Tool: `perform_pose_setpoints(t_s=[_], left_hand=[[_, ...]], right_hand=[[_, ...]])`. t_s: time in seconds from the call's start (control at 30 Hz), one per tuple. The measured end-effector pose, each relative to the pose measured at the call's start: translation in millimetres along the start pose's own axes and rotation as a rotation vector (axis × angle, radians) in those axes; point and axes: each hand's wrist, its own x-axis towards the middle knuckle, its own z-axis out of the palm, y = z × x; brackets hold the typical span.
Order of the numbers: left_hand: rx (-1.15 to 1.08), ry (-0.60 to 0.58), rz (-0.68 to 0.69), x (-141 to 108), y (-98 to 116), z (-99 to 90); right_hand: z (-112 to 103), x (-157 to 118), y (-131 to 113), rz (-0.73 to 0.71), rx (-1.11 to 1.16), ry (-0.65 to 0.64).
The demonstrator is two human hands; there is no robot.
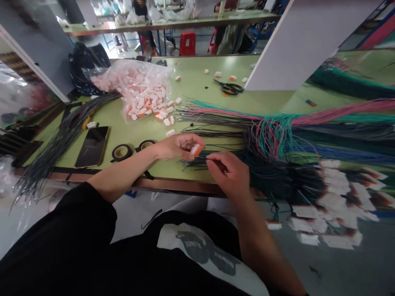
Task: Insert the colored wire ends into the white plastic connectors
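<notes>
Green tabletop point(191, 86) below, left hand point(175, 147) grips connector point(196, 150), right hand point(232, 173) beside it pinches wire point(202, 157).

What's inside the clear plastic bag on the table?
Many small white-and-orange pieces show through the clear plastic bag, coloured like the connector in the left hand. Anything beneath the visible pieces is covered.

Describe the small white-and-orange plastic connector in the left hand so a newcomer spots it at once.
Find the long green tabletop, then the bare left hand over its near side. That hand grips a small, blocky white-and-orange plastic connector. Similar loose pieces lie beside the clear plastic bag; this one is held.
</notes>
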Motion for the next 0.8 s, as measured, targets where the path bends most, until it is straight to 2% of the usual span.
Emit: perform_pose_setpoints(t_s=[0.13, 0.33, 0.57, 0.8], left_hand=[[0.004, -0.009, 0.003, -1.0, -0.1, 2.4], [0.014, 0.013, -0.001, -1.8, -2.5, 4.0], [-0.036, 0.007, 0.042, -1.2, -4.3, 7.5], [0.003, 0.016, 0.015, -2.6, -6.2, 9.6]], right_hand=[[3.0, -1.7, -1.1, 0.014, -0.017, 0.063], [10.3, -3.1, -0.9, -0.043, -0.071, 0.118], [10.6, -3.8, -1.5, -0.086, -0.105, 0.139], [8.6, -4.4, -2.5, -0.15, -0.114, 0.119]])
